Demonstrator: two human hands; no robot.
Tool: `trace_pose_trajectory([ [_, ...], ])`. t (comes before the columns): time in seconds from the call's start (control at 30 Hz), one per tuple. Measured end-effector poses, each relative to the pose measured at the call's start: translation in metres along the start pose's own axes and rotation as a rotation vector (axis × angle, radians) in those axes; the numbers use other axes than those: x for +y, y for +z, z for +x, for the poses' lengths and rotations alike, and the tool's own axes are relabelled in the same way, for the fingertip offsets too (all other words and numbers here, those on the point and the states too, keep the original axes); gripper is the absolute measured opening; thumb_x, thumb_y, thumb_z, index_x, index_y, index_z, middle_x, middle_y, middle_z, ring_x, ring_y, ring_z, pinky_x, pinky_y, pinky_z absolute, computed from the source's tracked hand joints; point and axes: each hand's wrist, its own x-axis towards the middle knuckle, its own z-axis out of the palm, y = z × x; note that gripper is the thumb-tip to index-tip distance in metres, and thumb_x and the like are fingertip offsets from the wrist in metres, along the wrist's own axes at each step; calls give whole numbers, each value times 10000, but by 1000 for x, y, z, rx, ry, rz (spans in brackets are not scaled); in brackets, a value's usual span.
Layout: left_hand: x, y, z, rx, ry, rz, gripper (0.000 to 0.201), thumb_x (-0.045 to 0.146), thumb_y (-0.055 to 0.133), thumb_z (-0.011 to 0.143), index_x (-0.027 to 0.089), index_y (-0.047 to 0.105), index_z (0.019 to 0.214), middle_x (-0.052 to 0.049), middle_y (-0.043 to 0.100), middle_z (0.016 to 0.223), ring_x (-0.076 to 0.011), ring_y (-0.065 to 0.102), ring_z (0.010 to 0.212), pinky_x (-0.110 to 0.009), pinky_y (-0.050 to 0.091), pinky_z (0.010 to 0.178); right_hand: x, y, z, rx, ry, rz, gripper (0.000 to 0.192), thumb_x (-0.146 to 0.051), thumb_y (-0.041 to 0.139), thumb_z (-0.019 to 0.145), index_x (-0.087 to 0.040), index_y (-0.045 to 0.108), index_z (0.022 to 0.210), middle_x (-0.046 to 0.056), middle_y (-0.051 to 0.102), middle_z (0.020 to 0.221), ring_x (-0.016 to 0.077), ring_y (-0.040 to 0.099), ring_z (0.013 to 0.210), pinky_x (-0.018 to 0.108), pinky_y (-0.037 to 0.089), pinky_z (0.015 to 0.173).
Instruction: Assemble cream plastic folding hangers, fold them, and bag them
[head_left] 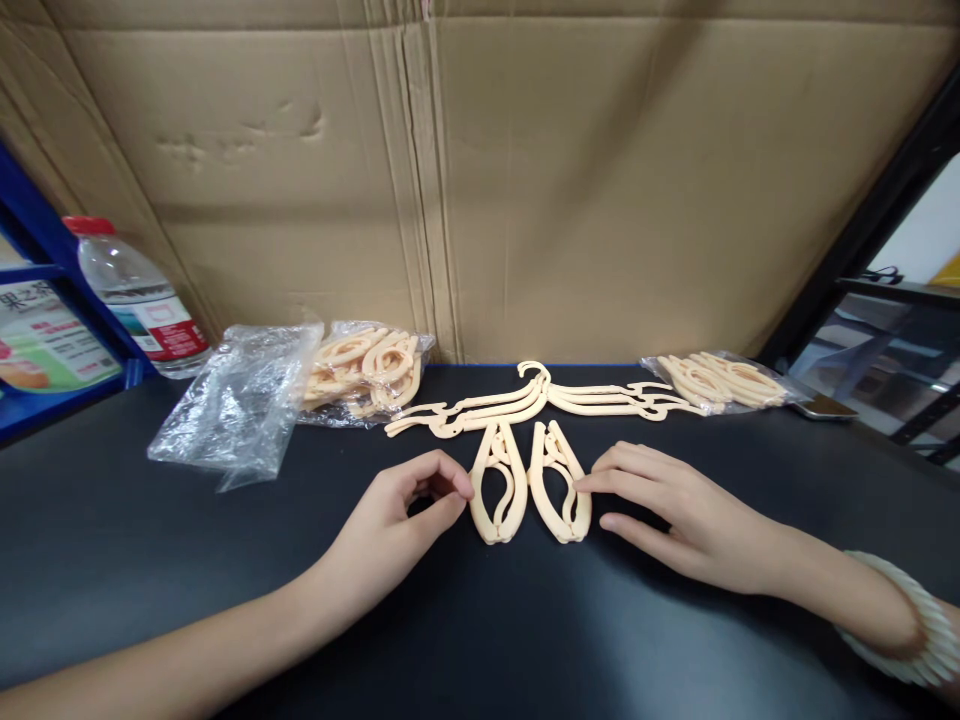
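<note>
Two cream plastic folded hanger pieces lie side by side on the black table (pixel 112 560). My left hand (pixel 394 520) rests flat, its thumb and forefinger touching the outer edge of the left piece (pixel 498 485). My right hand (pixel 679 515), with a pale bracelet (pixel 911 625) on its wrist, touches the right piece (pixel 559 482) with its fingertips. Just behind them lies an unfolded cream hanger (pixel 536 400) with its hook up and both arms spread.
A clear bag of cream hangers (pixel 367 370) and an empty crumpled clear bag (pixel 240 400) lie at the back left. Another bag of hangers (pixel 724 380) lies at the back right. A water bottle (pixel 139 295) stands by a blue shelf (pixel 30 240). Cardboard (pixel 480 170) walls the back.
</note>
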Motion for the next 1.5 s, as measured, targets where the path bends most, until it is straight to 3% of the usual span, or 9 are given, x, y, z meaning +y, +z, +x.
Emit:
trace_pose_trajectory([
  [0.67, 1, 1, -2, -11, 7, 29, 159, 333, 529, 798, 185, 581, 776, -21, 609, 780, -187, 561, 761, -302, 428, 716, -1, -1, 2, 23, -14, -15, 303, -223, 460, 957, -223, 561, 1242, 81, 619, 1027, 191, 578, 931, 345, 487, 826],
  [0.93, 2, 1, -2, -8, 19, 34, 154, 327, 533, 800, 184, 586, 774, -20, 619, 776, -185, 567, 759, -299, 431, 715, 2, -2, 2, 52, 15, 11, 230, -236, 462, 957, -195, 587, 1146, 83, 628, 1019, 188, 585, 937, 336, 498, 823],
  [1.03, 2, 1, -3, -8, 26, 39, 154, 325, 531, 798, 184, 586, 770, -19, 617, 776, -185, 567, 759, -299, 433, 716, 17, -2, 2, 186, 76, -15, 215, -253, 461, 958, -203, 595, 1118, 80, 641, 1026, 193, 597, 953, 352, 505, 836],
  [1.17, 1, 1, -3, -7, 35, 44, 150, 320, 532, 796, 185, 589, 764, -19, 619, 767, -185, 567, 754, -297, 437, 712, 58, -1, 0, 373, 176, -181, 234, -264, 459, 945, -201, 600, 1120, 102, 649, 1103, 248, 591, 1057, 463, 476, 935],
  [1.3, 2, 1, -3, -2, 39, 32, 137, 308, 537, 793, 188, 592, 758, -17, 626, 767, -183, 575, 754, -293, 442, 713, 89, 0, -4, 324, 236, -251, 279, -270, 460, 930, -166, 600, 1148, 132, 630, 1146, 279, 576, 1095, 509, 461, 964],
  [1.5, 2, 1, -4, 5, 42, 20, 127, 301, 543, 791, 191, 594, 755, -13, 625, 757, -180, 574, 743, -287, 440, 701, 93, 2, -2, 301, 267, -194, 193, -296, 488, 921, -181, 637, 962, 96, 626, 911, 236, 604, 883, 420, 515, 799],
])
